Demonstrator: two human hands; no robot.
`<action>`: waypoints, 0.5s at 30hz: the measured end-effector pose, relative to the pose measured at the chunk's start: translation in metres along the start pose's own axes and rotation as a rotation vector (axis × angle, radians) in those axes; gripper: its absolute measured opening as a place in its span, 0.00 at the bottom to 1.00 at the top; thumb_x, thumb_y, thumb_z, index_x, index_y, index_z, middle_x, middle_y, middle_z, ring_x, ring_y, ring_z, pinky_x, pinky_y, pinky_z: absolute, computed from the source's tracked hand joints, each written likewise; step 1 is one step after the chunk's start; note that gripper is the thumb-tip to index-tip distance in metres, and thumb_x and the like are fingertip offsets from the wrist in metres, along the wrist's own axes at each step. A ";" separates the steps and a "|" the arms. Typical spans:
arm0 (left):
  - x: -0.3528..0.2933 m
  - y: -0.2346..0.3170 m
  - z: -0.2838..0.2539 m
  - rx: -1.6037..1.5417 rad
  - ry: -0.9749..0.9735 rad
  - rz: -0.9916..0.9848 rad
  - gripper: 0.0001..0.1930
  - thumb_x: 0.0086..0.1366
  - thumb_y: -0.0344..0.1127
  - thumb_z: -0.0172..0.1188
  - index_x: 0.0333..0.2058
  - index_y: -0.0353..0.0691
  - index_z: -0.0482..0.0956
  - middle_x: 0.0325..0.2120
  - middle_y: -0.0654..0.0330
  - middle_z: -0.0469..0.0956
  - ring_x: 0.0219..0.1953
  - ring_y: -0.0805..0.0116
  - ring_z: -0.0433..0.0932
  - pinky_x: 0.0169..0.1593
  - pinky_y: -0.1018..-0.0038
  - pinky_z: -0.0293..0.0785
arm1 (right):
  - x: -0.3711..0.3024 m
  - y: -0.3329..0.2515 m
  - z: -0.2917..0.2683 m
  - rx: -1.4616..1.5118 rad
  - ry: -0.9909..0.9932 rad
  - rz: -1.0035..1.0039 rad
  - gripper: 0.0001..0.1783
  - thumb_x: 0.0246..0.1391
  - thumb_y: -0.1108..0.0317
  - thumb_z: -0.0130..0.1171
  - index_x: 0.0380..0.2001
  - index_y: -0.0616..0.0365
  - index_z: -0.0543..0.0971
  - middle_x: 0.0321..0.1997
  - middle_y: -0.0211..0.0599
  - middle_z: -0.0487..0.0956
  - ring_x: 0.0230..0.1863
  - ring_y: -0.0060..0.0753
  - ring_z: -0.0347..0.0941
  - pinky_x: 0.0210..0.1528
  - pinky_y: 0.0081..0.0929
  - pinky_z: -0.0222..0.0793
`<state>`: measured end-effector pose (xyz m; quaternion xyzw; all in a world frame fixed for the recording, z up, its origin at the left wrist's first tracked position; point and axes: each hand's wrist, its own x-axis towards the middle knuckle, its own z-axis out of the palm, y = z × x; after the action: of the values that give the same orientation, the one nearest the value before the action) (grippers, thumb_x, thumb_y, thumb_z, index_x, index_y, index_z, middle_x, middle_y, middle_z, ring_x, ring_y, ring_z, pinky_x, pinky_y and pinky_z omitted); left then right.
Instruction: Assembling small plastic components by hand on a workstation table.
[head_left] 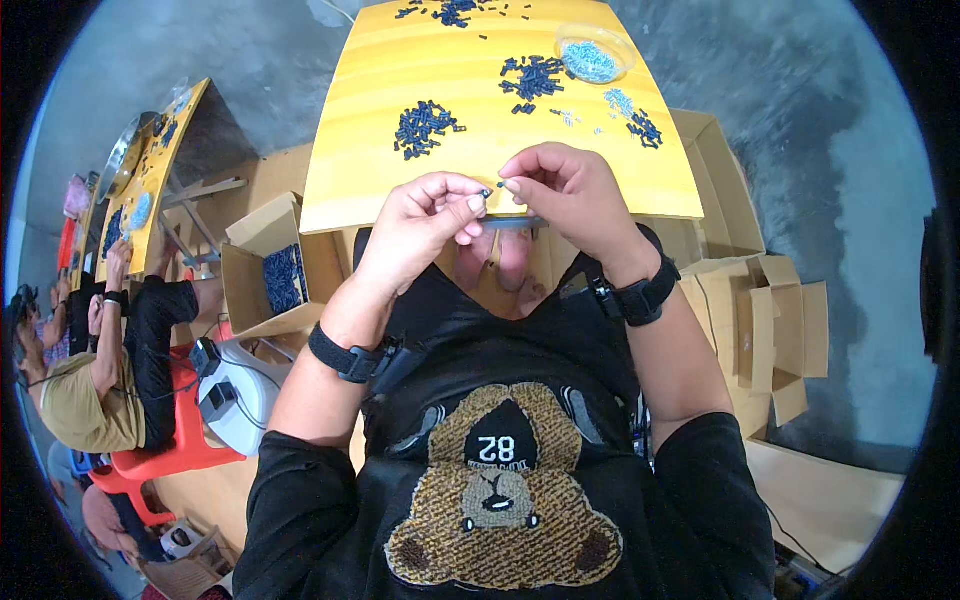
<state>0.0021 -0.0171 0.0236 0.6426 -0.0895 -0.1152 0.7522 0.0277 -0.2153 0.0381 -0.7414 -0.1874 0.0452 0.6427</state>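
Observation:
My left hand (425, 215) is closed in a pinch at the near edge of the yellow table (400, 60). A small dark piece (486, 193) shows between its thumb and forefinger. Just to the right, my right hand (575, 195) pinches another tiny dark piece (501, 184), its exact kind too small to tell. The two fingertips face each other with a narrow gap between. Beyond the hands lie a pile of small black parts (426, 130) and a second black pile (533, 78). A clear bowl (628, 60) of tiny light-blue parts stands at the far right.
Loose pale-blue pieces (618, 102) and more black parts (645, 130) lie near the table's right edge. An open cardboard box (245, 270) holding dark parts stands at left; other cartons (785, 335) stand at right. A co-worker (100, 385) sits at another yellow table.

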 end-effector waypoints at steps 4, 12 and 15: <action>-0.007 0.006 0.003 0.018 0.003 0.025 0.08 0.62 0.32 0.58 0.39 0.35 0.76 0.26 0.63 0.77 0.26 0.80 0.74 0.33 0.83 0.73 | -0.007 -0.012 0.007 -0.097 0.017 -0.129 0.05 0.48 0.73 0.57 0.28 0.64 0.77 0.24 0.33 0.74 0.25 0.22 0.70 0.28 0.20 0.67; -0.015 0.008 0.003 -0.006 0.011 0.013 0.08 0.62 0.32 0.57 0.38 0.35 0.76 0.25 0.65 0.76 0.26 0.81 0.73 0.32 0.84 0.72 | -0.009 -0.031 0.015 -0.342 0.003 -0.281 0.03 0.46 0.75 0.56 0.26 0.64 0.76 0.24 0.42 0.74 0.26 0.37 0.73 0.30 0.28 0.68; -0.015 0.006 0.002 -0.019 0.016 0.006 0.08 0.63 0.32 0.57 0.38 0.35 0.76 0.26 0.65 0.76 0.26 0.81 0.73 0.32 0.84 0.72 | -0.008 -0.029 0.016 -0.363 0.001 -0.288 0.04 0.46 0.74 0.56 0.26 0.64 0.76 0.24 0.42 0.75 0.27 0.37 0.73 0.30 0.28 0.68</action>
<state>-0.0124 -0.0142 0.0301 0.6359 -0.0843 -0.1087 0.7594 0.0087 -0.2004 0.0616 -0.8106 -0.2963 -0.0818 0.4985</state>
